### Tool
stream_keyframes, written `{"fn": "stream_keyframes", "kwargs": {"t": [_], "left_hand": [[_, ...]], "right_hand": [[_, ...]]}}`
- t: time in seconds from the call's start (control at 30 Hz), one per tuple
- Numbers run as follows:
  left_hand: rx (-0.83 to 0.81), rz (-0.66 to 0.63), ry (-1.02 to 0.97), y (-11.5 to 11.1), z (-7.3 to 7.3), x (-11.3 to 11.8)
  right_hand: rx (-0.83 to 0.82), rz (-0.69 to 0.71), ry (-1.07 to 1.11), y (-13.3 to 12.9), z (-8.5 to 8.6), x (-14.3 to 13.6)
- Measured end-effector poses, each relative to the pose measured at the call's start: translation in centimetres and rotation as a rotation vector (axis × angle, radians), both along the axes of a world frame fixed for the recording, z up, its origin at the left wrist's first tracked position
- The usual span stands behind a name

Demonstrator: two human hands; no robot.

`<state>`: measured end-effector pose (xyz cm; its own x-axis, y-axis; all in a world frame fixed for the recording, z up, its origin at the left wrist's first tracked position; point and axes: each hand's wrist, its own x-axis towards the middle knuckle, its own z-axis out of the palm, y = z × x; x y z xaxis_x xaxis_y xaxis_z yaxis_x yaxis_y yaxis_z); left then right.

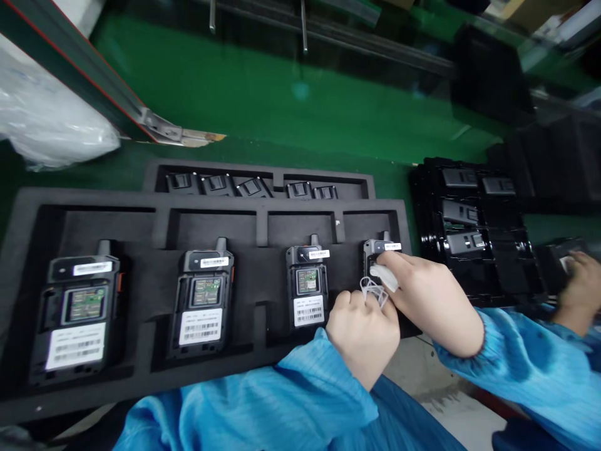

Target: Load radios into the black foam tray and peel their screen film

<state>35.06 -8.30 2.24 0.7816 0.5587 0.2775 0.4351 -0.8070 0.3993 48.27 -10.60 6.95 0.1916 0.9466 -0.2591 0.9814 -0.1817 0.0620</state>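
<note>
A black foam tray (28, 207) holds a row of black handsets lying back up, battery bays uncovered, with white barcode labels. Both my hands are at the rightmost handset (378, 247). My right hand (429, 300) lies over it, and the index finger, in a white finger cot, presses on its upper part. My left hand (364, 329) is closed just below and pinches some thin clear loops (370, 289). The three other handsets (77, 307), (203, 300), (307, 285) lie untouched to the left. Blue sleeves cover both my arms.
Behind the row, a second foam tray (263, 170) holds several small black clips. A stack of black plastic trays (469, 232) with parts stands at the right. A co-worker's hand (580, 275) in a blue sleeve works at the far right. A clear plastic bag (47, 119) lies at the left on the green surface (282, 94).
</note>
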Motion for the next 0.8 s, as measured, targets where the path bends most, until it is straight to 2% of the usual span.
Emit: {"fn": "stream_keyframes", "kwargs": {"t": [0.13,0.27,0.43,0.5,0.63,0.73,0.8], "left_hand": [[-0.006,-0.002,0.005,0.0,0.0,0.0],[-0.04,-0.03,0.047,0.0,0.1,-0.1],[-0.002,-0.023,0.062,0.2,0.3,-0.3],[0.004,-0.034,0.076,0.3,0.3,-0.4],[-0.006,-0.063,0.123,0.4,0.4,-0.5],[0.0,-0.075,0.14,0.3,0.4,-0.6],[0.006,-0.072,0.147,0.3,0.4,-0.6]], "right_hand": [[-0.04,0.01,-0.014,0.1,0.1,0.1],[-0.006,-0.032,0.133,0.2,0.3,0.5],[0.253,-0.274,0.413,-1.5,1.3,2.1],[0.29,-0.375,0.542,-2.1,1.7,2.6],[0.231,-0.501,0.871,-2.5,2.0,3.0],[0.167,-0.467,1.026,-2.2,2.1,2.9],[0.128,-0.412,1.014,-1.9,2.0,2.8]]}}
